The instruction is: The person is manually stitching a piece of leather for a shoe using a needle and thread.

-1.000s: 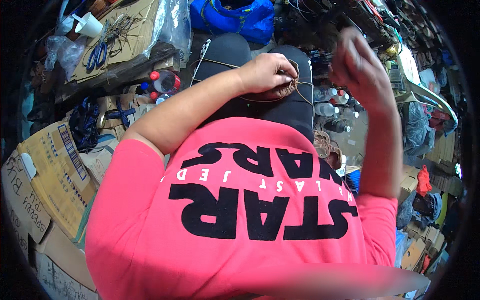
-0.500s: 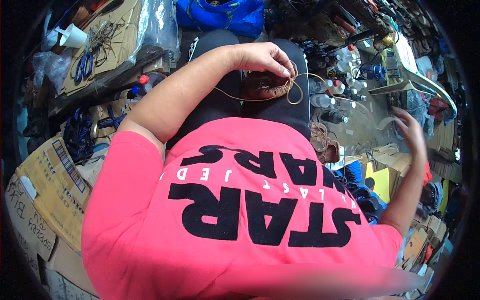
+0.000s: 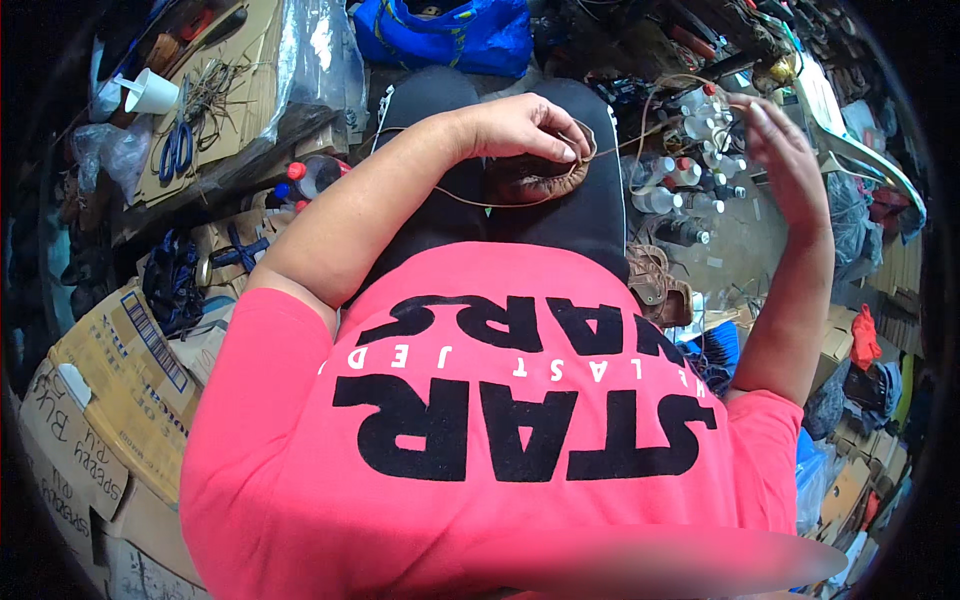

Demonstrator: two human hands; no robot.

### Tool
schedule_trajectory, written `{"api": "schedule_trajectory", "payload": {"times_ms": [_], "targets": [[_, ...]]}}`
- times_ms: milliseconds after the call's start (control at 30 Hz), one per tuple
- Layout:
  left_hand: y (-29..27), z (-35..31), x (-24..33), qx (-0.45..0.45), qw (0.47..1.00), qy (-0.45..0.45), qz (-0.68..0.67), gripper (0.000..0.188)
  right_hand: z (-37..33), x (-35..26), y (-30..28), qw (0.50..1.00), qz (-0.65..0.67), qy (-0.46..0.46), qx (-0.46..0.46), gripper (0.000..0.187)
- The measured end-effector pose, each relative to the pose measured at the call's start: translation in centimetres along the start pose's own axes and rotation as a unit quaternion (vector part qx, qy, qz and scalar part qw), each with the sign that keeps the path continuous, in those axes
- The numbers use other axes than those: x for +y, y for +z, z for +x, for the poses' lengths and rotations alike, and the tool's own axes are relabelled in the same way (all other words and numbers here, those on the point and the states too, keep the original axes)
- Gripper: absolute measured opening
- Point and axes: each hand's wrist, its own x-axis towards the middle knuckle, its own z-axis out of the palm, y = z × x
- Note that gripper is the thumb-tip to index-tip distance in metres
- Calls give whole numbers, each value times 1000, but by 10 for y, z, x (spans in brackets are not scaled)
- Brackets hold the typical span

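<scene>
A brown leather shoe (image 3: 540, 182), only partly visible, rests between my black-clad thighs. My left hand (image 3: 535, 130) lies over its upper edge, with the thumb and fingers closed on the leather. From that edge a thin tan lace (image 3: 640, 180) runs out to the right and loops up to my right hand (image 3: 785, 155). That hand is raised well away from the shoe, somewhat blurred, with its fingertips pinched at the lace. Another stretch of lace curves leftward from the shoe across my lap, passing under my left forearm.
Blue-handled scissors (image 3: 177, 150) and a white cup (image 3: 152, 93) are on a cardboard-covered bench at left. Several bottles (image 3: 690, 175) stand to the right of my knees. A blue bag (image 3: 445, 40) is ahead, cardboard boxes (image 3: 120, 380) at lower left, and a brown shoe (image 3: 660, 290) beside my right hip.
My right hand has swung up and forward from the right side, drawing the lace outward. The small loop beside the shoe has gone. My left hand stays on the shoe.
</scene>
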Motion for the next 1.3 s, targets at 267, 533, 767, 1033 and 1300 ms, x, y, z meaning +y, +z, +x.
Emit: {"api": "schedule_trajectory", "payload": {"times_ms": [267,533,767,1033,1300], "targets": [[-1,-2,1,-9,1000,-6,-5,27,-33,26,86,981,-147,-122,-33,36],[-1,-5,2,-4,1000,-17,13,26,-25,17,143,959,-245,-139,-12,14],[-1,-4,1,-2,1000,-9,27,25,-24,21,145,960,-232,-153,-22,14],[-2,-4,1,-4,1000,-9,23,25,-23,17,146,962,-234,-135,-26,13],[-2,-4,0,-3,1000,-6,8,25,-24,14,146,961,-237,-136,-28,13]]}}
